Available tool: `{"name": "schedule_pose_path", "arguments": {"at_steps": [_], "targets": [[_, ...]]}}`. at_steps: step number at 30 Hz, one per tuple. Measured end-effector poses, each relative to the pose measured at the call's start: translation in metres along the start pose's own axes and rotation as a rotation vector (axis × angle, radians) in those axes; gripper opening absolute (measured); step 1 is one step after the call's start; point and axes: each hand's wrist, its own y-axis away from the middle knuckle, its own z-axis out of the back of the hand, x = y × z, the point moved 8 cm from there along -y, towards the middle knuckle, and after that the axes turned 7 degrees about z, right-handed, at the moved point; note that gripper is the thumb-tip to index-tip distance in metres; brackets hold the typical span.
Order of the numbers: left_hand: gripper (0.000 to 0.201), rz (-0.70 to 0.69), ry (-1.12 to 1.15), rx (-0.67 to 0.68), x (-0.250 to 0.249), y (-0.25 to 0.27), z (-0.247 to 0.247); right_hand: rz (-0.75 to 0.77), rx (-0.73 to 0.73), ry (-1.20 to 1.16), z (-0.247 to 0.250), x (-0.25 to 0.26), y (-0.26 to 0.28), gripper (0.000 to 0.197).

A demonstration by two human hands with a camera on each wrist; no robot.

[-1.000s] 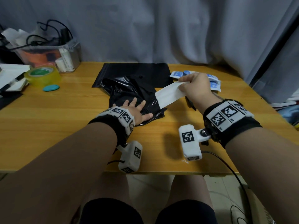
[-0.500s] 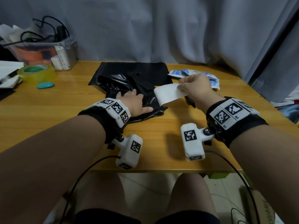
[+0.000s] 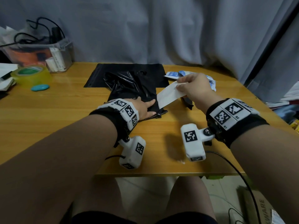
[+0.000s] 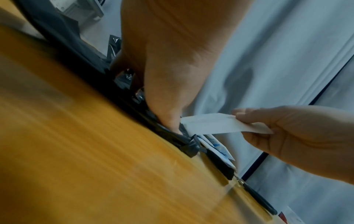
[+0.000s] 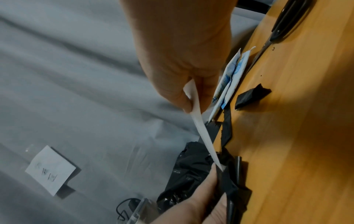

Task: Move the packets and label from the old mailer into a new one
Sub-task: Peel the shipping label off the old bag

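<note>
The crumpled old black mailer (image 3: pixel 132 88) lies mid-table on top of a flat new black mailer (image 3: pixel 129 69). My left hand (image 3: pixel 146 107) presses flat on the old mailer's near right corner, fingers straight. A white label (image 3: pixel 168 96) is stuck to that corner by one end and rises taut to the right. My right hand (image 3: pixel 182 88) pinches its free end between thumb and fingers, as the right wrist view shows (image 5: pixel 193 97). Blue-and-white packets (image 3: pixel 174 74) lie on the table behind the right hand, also seen in the right wrist view (image 5: pixel 229 75).
Black-handled scissors (image 5: pixel 283 19) and a torn black scrap (image 5: pixel 250 96) lie right of the mailers. A yellow tape roll (image 3: pixel 32 75), a teal object (image 3: pixel 39 87) and a clear bin (image 3: pixel 40 57) stand at the back left. A grey curtain hangs behind.
My left hand has slid right along the old mailer toward the label's stuck end, its fingers drawn together. The right hand still holds the label pulled out to the right.
</note>
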Motion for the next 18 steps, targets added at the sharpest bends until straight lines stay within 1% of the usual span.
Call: {"name": "schedule_pose_path", "arguments": {"at_steps": [3,5,9,18], "targets": [[0.060,0.024,-0.125,0.022,-0.0011,0.0022,-0.0006,0.043,-0.008,0.069,0.0006,0.0042,0.0012,0.029],[0.056,0.008,-0.222,0.023,-0.0034,0.0033,0.0000,0.066,-0.024,0.096,0.0016,0.0068,0.0015,0.029],[0.058,-0.004,-0.294,0.048,-0.0042,0.0021,-0.0009,0.049,-0.031,0.108,0.0045,0.0043,0.0018,0.028],[0.065,0.053,-0.130,0.063,0.0032,-0.0021,-0.0029,-0.008,-0.047,0.037,0.0088,-0.0027,0.0027,0.029]]}}
